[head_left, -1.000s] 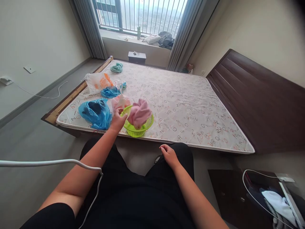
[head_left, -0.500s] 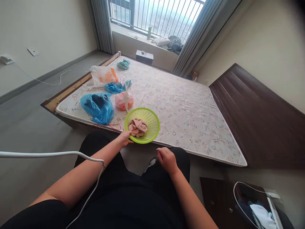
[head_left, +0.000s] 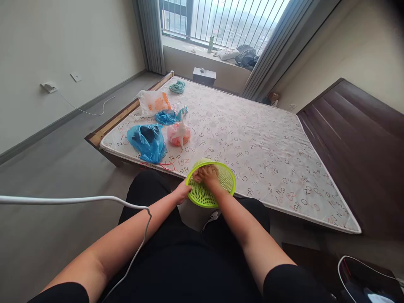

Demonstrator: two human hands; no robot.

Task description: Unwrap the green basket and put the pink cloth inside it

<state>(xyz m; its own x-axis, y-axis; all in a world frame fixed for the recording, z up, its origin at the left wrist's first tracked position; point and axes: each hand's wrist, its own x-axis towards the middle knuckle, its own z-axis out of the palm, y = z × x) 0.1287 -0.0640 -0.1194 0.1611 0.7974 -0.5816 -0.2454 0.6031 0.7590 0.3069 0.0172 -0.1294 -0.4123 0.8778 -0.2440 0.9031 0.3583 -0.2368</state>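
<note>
A bright green plastic strainer basket (head_left: 206,198) is tilted over my lap at the near edge of the mattress. My left hand (head_left: 182,192) is closed on its left rim, with the thumb over the edge. Inside the basket lies a crumpled pink cloth (head_left: 197,176), partly covered by my right hand (head_left: 209,176). The fingers of that hand are spread and rest on the cloth. My fingertips are partly hard to make out against it.
On the mattress (head_left: 252,151) lie a blue plastic bag (head_left: 147,143), a tied pink-filled bag (head_left: 178,134), a white-and-orange bag (head_left: 154,103) and a teal coil (head_left: 177,86). A white cable (head_left: 78,199) crosses my left arm. A dark headboard (head_left: 347,139) stands on the right.
My right hand has moved from above my knee into the basket, onto the pink cloth. The basket has tilted toward me, still in my left hand. The view has shifted left.
</note>
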